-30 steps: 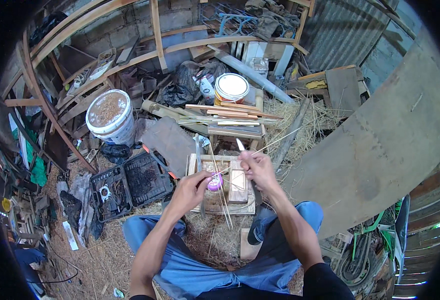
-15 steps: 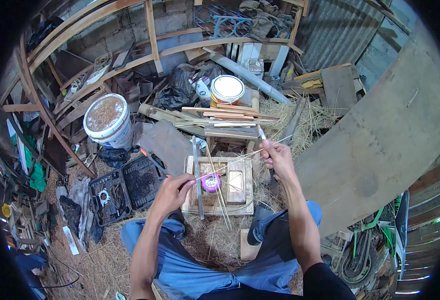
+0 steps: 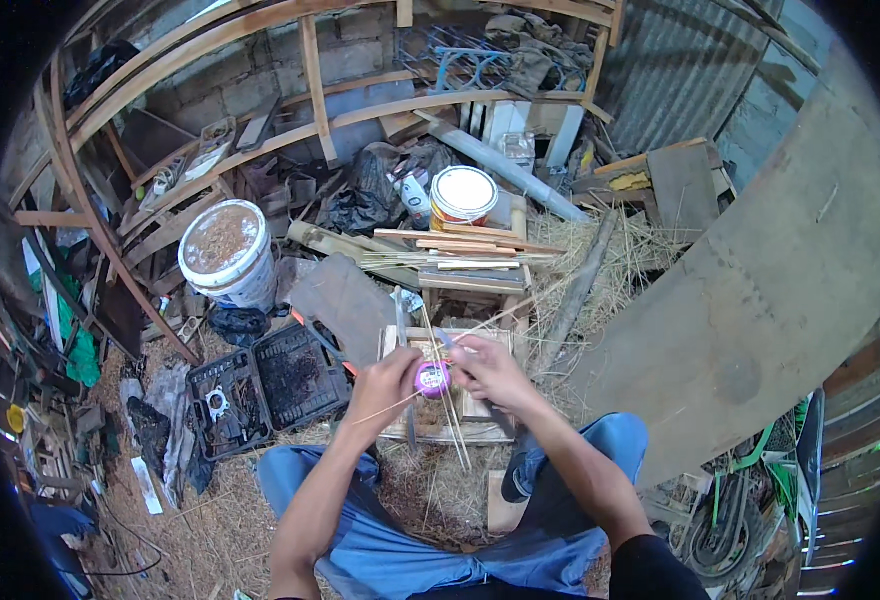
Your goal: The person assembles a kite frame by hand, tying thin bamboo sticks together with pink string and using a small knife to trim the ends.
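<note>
My left hand (image 3: 384, 388) is closed on a thin bamboo strip (image 3: 385, 411), whose near end sticks out past the wrist. My right hand (image 3: 495, 374) grips a knife (image 3: 444, 338). Its blade points up and left, close to the strip, and its dark handle shows below the palm. The strip's far part runs on past the right hand, up to the right. Below both hands stands a low wooden box-like stand (image 3: 473, 433) with a round purple tape measure (image 3: 430, 379) on it. Several loose thin strips (image 3: 456, 428) and a long flat metal bar (image 3: 410, 425) lie across it.
Beyond the stand, a wooden stool (image 3: 472, 284) bears several wood sticks and thin strips. Two white-lidded buckets (image 3: 225, 240) (image 3: 464, 193) stand behind. An open black tool case (image 3: 270, 385) lies left. A large board (image 3: 730, 330) leans at the right. Shavings cover the floor.
My right hand with the knife has moved left and nearer, close to my left hand. My left hand has shifted slightly right. The view has tilted a little.
</note>
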### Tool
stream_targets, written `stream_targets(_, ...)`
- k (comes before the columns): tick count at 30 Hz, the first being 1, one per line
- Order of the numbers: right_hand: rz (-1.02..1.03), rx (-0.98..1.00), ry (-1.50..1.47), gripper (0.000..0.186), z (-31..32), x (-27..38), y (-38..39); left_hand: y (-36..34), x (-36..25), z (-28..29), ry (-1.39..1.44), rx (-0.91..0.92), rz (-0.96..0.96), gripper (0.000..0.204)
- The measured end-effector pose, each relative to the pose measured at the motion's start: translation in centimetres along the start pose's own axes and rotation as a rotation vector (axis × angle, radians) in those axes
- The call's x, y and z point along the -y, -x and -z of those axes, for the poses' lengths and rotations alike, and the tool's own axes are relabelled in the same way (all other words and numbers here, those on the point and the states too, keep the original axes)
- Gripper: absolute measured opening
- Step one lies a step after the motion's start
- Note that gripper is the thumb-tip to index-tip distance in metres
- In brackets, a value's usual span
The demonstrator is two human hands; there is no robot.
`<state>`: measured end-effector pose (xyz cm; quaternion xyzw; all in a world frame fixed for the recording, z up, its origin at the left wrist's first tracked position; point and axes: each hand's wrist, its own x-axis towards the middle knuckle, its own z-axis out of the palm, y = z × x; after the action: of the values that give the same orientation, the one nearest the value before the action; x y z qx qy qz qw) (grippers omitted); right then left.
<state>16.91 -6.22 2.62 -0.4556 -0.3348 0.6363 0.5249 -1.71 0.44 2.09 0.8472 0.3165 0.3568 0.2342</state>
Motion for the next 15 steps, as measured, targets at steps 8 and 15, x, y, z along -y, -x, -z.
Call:
stream_targets(8, 0.212, -0.339, -0.054, 0.034, 7.1, 2.9, -0.9, 0.1, 0.7, 1.8, -0.118, 0.041, -0.084, 0.012)
stream_targets(15, 0.419, -0.596, -0.092, 0.032, 13.9, 7.0, 2.2, 0.1, 3.7, 5.3, -0.145, -0.113, -0.043, 0.002)
